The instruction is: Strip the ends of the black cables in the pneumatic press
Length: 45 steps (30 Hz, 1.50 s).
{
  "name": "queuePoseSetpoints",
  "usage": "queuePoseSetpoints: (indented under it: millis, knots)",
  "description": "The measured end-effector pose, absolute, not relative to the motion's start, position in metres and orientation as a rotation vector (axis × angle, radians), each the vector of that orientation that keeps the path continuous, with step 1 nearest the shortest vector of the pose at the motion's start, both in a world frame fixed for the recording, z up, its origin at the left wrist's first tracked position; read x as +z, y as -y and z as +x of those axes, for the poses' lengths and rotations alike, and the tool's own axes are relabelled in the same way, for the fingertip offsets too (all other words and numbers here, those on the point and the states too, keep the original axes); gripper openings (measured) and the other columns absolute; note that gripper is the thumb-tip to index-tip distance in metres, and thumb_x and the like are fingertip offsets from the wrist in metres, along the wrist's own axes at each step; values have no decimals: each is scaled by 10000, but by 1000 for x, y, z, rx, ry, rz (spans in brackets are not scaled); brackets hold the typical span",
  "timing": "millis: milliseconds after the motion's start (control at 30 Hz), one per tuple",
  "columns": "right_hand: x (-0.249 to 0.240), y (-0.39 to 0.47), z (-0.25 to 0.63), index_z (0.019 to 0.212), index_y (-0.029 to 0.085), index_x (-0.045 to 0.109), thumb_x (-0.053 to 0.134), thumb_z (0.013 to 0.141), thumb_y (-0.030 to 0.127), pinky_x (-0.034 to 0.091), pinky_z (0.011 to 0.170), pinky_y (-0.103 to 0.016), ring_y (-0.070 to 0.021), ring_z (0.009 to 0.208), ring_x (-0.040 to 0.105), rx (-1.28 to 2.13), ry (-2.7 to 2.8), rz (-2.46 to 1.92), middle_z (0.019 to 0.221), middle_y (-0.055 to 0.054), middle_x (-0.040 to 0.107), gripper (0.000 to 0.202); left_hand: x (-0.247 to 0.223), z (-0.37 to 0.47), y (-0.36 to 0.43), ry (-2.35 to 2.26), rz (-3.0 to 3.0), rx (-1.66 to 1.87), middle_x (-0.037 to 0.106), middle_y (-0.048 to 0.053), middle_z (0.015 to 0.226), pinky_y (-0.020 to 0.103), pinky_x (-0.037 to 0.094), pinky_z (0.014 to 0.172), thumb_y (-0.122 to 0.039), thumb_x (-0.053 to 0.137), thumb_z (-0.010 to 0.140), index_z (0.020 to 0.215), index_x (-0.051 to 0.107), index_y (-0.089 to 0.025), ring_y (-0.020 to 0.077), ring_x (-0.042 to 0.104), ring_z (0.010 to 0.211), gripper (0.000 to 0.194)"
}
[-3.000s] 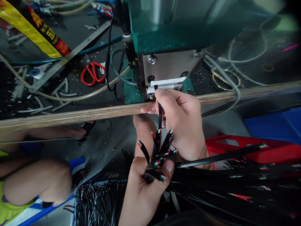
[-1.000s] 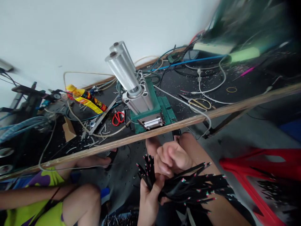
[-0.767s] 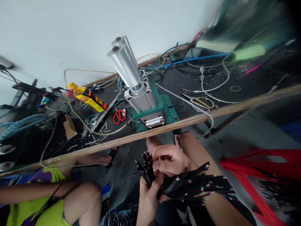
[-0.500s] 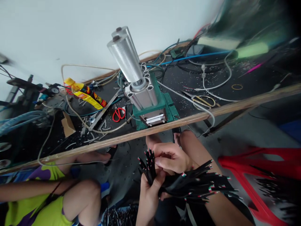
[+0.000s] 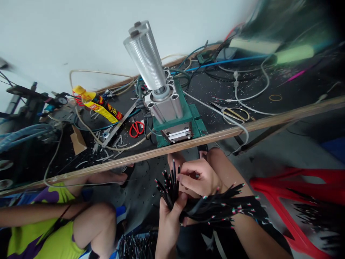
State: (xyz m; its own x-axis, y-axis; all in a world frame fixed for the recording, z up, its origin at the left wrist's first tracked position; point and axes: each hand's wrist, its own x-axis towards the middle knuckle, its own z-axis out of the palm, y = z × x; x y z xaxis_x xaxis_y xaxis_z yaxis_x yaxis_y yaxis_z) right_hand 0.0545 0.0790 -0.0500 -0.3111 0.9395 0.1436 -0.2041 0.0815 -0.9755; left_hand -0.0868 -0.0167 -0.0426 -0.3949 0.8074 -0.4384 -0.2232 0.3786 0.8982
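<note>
My left hand (image 5: 171,216) is wrapped round the lower part of a bundle of black cables (image 5: 168,185). Their cut ends fan upward and show small red, green and white wire tips. At the right side of this bundle, my right hand (image 5: 201,177) has thumb and forefinger closed at the end of a single black cable. One cable rises above the others beside those fingertips. A second, larger spread of black cables (image 5: 223,208) extends to the right below my right hand, over my lap and forearm.
On the bench ahead stand a cylinder press (image 5: 168,104), a yellow bottle (image 5: 101,106), red-handled scissors (image 5: 136,128) and gold-handled scissors (image 5: 234,114). A wooden bench edge (image 5: 129,160) runs before my knees. Right is a red stool (image 5: 272,187) with cables; left sits another person (image 5: 88,226).
Beside my right fingertips, one cable now stands taller than the rest of the bundle. My right hand has shifted slightly upward, and the view has moved a little.
</note>
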Motion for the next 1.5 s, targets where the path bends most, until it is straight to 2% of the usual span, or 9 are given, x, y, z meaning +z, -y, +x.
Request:
queuePoseSetpoints:
  millis: [100, 233, 533, 633, 733, 933, 1067, 1233, 1500]
  knots:
    - [-53, -76, 53, 660, 202, 635, 797, 909, 417, 337, 466, -242, -117, 462, 531, 1582, 1241, -857, 540, -7, 656, 367, -38, -85, 14, -1602, 548, 1225, 862, 77, 890, 287, 613, 779, -681, 1076, 623, 897, 898, -181, 260, 783, 851, 597]
    - [-44, -76, 50, 736, 190, 704, 813, 896, 450, 402, 514, -247, -134, 533, 564, 1797, 1034, -766, 597, -8, 664, 325, -29, -80, 10, -1543, 654, 1150, 799, 66, 752, 291, 580, 719, -687, 1018, 709, 773, 864, -169, 234, 724, 725, 544]
    - [-26, -97, 51, 785, 211, 705, 872, 932, 519, 299, 484, -226, -100, 517, 410, 1524, 693, -668, 607, 46, 541, 380, -21, -64, 9, -1583, 566, 1021, 656, -11, 624, 213, 371, 451, -520, 1028, 697, 741, 794, -158, 120, 520, 487, 433]
    - [-27, -104, 50, 809, 221, 699, 849, 982, 530, 336, 492, -215, -105, 542, 462, 1469, 737, -659, 647, 36, 603, 384, -19, -63, 2, -1503, 638, 974, 630, -4, 619, 223, 453, 483, -458, 976, 764, 680, 776, -167, 153, 579, 553, 363]
    - [-25, -108, 48, 811, 207, 716, 816, 1030, 516, 377, 516, -221, -98, 556, 498, 1454, 852, -713, 676, 32, 632, 392, -22, -68, -6, -1401, 698, 956, 551, -31, 546, 228, 421, 445, -440, 915, 827, 666, 769, -173, 125, 487, 471, 345]
    - [-15, -113, 48, 772, 187, 703, 725, 1104, 480, 366, 524, -241, -110, 581, 525, 1437, 1013, -856, 647, 25, 611, 444, -21, -67, -11, -1445, 570, 1075, 671, 4, 651, 194, 381, 430, -385, 971, 770, 693, 800, -162, 90, 474, 473, 291]
    - [-14, -119, 49, 737, 194, 646, 673, 1137, 451, 373, 548, -242, -109, 584, 512, 1362, 1132, -932, 607, 42, 554, 476, -16, -64, -13, -1460, 419, 1064, 701, 3, 714, 174, 375, 400, -385, 1001, 724, 705, 785, -170, 70, 448, 465, 306]
    - [-11, -126, 46, 699, 207, 603, 670, 1138, 417, 392, 546, -246, -100, 539, 496, 1302, 1146, -951, 574, 59, 525, 491, -26, -72, -14, -1392, 456, 1023, 536, -45, 572, 187, 404, 398, -482, 1011, 756, 693, 771, -187, 95, 444, 453, 386]
    - [-7, -127, 43, 656, 225, 573, 713, 1109, 388, 398, 558, -271, -117, 567, 452, 1287, 1085, -975, 609, 52, 497, 501, -15, -69, -16, -1364, 455, 1000, 492, -33, 556, 212, 340, 427, -564, 1011, 767, 628, 742, -206, 105, 387, 480, 469]
